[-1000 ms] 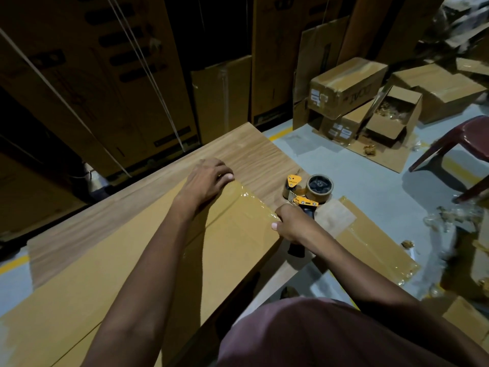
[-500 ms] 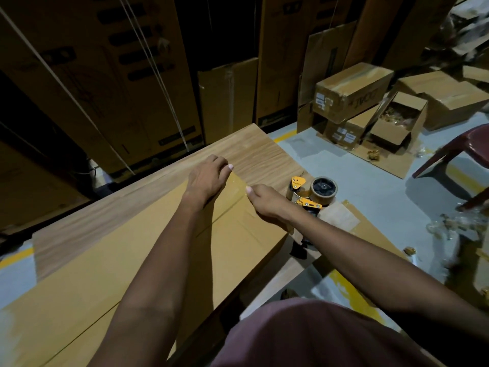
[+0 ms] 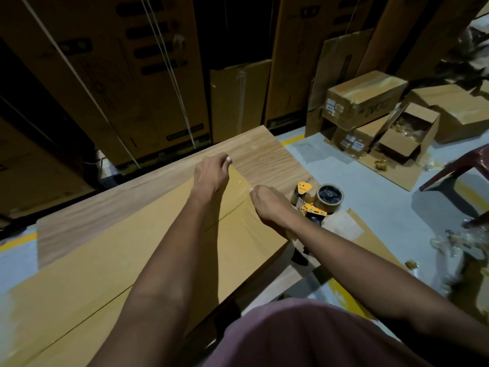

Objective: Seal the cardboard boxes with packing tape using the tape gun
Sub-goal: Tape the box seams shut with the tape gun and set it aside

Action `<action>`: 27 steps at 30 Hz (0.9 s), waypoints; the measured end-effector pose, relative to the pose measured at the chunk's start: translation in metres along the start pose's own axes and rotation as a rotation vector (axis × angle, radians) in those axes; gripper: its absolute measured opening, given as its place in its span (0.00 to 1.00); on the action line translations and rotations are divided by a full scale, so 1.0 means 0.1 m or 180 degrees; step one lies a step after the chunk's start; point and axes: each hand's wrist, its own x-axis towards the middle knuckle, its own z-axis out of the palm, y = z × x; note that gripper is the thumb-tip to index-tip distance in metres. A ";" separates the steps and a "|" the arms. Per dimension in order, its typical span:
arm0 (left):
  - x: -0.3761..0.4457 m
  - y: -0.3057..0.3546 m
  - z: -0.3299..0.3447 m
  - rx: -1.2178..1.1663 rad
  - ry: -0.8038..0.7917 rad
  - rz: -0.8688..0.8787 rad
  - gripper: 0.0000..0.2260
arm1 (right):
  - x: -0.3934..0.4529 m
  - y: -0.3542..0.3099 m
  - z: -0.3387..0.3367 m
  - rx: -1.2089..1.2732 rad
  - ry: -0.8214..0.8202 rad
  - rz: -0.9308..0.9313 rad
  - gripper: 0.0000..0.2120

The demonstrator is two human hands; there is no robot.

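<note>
One strip of clear tape (image 3: 239, 185) already lies across the far end of the flat cardboard box (image 3: 148, 250) in front of you, so this seam looks close to sealed; smoothing it down seems to be what is left here, and other boxes may yet need taping. Your left hand (image 3: 210, 173) rests flat on the box's far corner, fingers straight and pressing the tape. Your right hand (image 3: 267, 202) lies beside it on the taped end, fingers bent toward the strip, holding nothing that I can see. The tape gun (image 3: 315, 202) sits just right of that hand, ungripped.
</note>
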 end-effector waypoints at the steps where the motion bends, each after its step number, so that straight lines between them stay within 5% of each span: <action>1: 0.05 -0.05 -0.03 -0.0148 -0.0131 -0.0007 0.12 | 0.07 -0.07 -0.02 -0.0026 -0.0001 -0.0013 0.22; 6: 0.20 -0.26 -0.08 -0.0650 -0.0632 0.0077 0.10 | 0.59 -0.52 -0.05 0.0160 -0.0053 -0.0023 0.25; 27: 0.19 -0.22 -0.04 -0.0611 -0.0465 0.0060 0.09 | 0.83 -0.56 0.00 0.0554 -0.0006 -0.0292 0.23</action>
